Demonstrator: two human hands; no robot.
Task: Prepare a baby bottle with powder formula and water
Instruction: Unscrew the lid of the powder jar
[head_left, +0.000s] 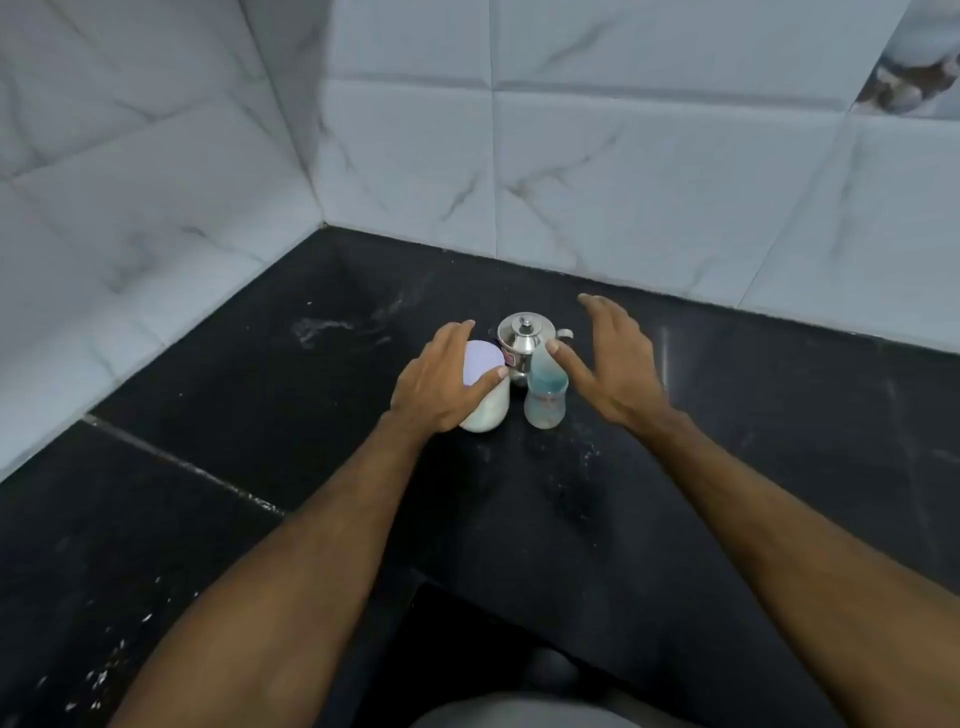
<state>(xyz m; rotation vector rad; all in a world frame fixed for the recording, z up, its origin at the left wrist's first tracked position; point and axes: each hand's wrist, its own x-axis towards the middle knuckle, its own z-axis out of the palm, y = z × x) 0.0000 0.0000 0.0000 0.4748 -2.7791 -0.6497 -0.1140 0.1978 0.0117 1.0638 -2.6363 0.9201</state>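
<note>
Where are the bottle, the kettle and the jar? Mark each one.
bottle (544, 402): head view, on the clear lower body.
kettle (524, 332): head view, on the steel lid beside the knob.
jar (483, 361): head view, on the pale lid, right of the left hand (441, 382).

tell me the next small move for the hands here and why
Probably close the left hand on the white powder jar and bring the right hand onto its lid. The left hand already lies against the jar, the lid is still on, and the baby bottle looks empty.
</note>
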